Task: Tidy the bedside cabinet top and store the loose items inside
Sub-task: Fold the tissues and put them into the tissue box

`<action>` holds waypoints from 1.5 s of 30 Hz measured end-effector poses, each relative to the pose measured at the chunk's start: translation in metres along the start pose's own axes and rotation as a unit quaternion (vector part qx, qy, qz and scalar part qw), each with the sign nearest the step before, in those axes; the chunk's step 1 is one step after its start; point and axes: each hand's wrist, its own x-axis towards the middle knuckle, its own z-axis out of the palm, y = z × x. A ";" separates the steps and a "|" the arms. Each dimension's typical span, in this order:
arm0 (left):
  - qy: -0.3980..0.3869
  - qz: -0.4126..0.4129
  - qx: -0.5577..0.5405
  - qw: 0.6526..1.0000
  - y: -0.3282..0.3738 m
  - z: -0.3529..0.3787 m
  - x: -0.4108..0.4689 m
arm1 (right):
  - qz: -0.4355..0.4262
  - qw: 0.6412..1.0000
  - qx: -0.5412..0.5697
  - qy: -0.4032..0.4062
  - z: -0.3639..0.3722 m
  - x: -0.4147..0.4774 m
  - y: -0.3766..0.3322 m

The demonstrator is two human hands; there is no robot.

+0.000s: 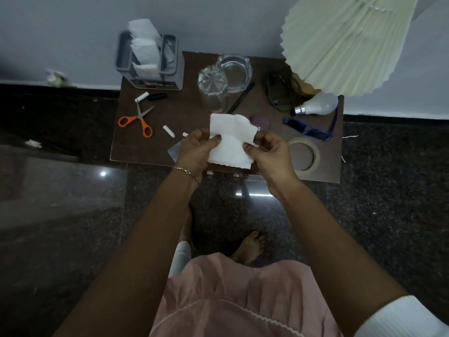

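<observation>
White tissue is pinched by both hands. Left hand grip is on the left edge, thumb on top; right hand grip is on the right edge. Both grips are narrow and closed on the paper, with the sheet pulled flat between them. My read: squaring or folding it so it stows compact. It's held above the front edge of the cabinet surface, not resting on it.

Moving outward:
- foil strip lies flat just left of the left hand, white cap behind it
- tape roll lies flat at the front right corner, beside the right hand
- blue glasses sit behind the tape; bulb lies on its side by the lamp shade and could roll
- scissors at far left, blades open, so pick them up by the handles
- tumbler, ashtray and black pen are grouped at back centre
- grey organiser in the back left corner holds more tissues, a likely home for this one

Nearly all loose items are on top, so the task looks early. Can't tell whether the cabinet is open.
</observation>
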 end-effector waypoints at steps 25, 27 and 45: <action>-0.019 -0.036 -0.052 0.998 0.100 -0.162 0.038 | 0.011 0.999 -0.027 -0.025 0.192 0.007 -0.049; 0.001 -0.001 -0.029 1.000 0.106 -0.167 0.044 | 0.022 0.997 -0.046 -0.058 0.198 0.006 -0.055; -0.105 0.065 0.110 0.986 0.152 -0.184 0.099 | -0.108 0.981 -0.151 -0.049 0.230 0.074 -0.070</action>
